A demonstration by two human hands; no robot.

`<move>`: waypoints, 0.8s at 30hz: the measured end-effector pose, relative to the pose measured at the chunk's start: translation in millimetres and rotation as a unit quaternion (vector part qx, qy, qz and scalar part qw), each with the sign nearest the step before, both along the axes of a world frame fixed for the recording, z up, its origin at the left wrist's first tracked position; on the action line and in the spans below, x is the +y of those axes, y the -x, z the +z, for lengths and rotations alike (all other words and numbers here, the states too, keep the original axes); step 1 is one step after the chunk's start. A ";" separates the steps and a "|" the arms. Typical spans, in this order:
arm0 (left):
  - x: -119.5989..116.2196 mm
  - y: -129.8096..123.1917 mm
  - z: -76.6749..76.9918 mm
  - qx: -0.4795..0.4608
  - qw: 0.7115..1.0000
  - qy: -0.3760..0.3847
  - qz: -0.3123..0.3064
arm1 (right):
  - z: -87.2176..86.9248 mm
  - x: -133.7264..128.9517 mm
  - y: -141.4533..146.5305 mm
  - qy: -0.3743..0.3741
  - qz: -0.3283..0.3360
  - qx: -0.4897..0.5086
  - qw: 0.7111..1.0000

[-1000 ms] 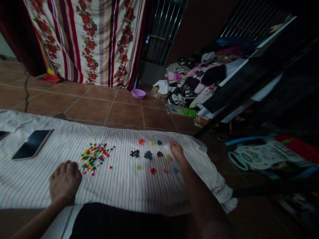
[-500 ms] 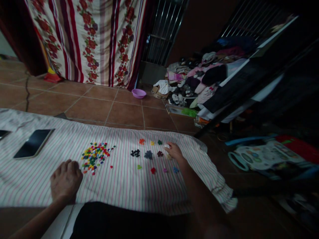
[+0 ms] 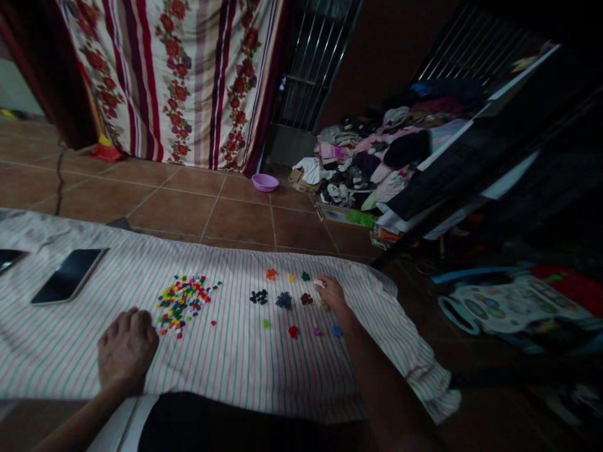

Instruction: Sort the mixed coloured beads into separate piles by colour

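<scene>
Since half a second ago, the whole view has slid slightly down and rightward, while both hands keep nearly the same places over the cloth. White pieces [image 3: 320, 284] show at the fingertips of the right hand [image 3: 334, 292], whose fingers are drawn narrow; whether they grip any, I cannot tell. From those pieces, dark green pieces [image 3: 306, 276] lie just beside at nine o'clock, then yellow pieces [image 3: 291, 278] and orange pieces [image 3: 271, 274] farther out. Beige pieces [image 3: 324, 305] sit near six o'clock, brown pieces [image 3: 306, 299] near eight. Well apart toward nine is the mixed pile [image 3: 181, 306]. At its eight o'clock, the left hand [image 3: 127, 348] rests back-up, fingers loosely curled on the striped cloth [image 3: 226, 370]; anything beneath is hidden. A phone [image 3: 70, 276] lies at the left hand's ten o'clock.
</scene>
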State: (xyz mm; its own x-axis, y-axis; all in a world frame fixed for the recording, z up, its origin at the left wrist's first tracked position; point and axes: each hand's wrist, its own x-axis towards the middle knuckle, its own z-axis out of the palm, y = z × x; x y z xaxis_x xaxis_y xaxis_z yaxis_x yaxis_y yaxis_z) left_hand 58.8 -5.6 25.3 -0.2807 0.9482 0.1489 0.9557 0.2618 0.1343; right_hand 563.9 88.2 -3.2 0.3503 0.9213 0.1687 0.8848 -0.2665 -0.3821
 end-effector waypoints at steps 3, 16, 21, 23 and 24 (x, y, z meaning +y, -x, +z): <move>-0.1 1.3 -0.9 0.003 1.000 -0.005 -0.005 | -0.8 1.6 3.2 0.014 -0.010 0.000 1.000; 1.0 1.3 -2.9 0.018 1.000 -0.012 -0.005 | -3.2 6.7 5.8 0.002 -0.025 -0.033 0.999; 2.0 2.8 -6.3 0.018 1.000 -0.011 -0.003 | -3.7 6.8 4.3 0.011 -0.035 -0.018 0.999; 2.2 3.6 -7.3 0.014 1.000 -0.011 -0.004 | -3.1 6.5 3.4 0.016 -0.032 -0.013 0.999; 2.2 3.8 -7.5 0.011 1.000 -0.011 -0.004 | -2.8 6.3 2.8 0.018 -0.032 -0.009 0.999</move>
State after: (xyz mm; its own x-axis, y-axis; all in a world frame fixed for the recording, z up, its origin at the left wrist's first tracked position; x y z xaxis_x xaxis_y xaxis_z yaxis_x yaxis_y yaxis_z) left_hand 54.9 -3.4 17.7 -0.2703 0.9467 0.1751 0.9603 0.2521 0.1193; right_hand 561.1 94.5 -6.0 0.4056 0.9029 0.1424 0.8723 -0.3357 -0.3556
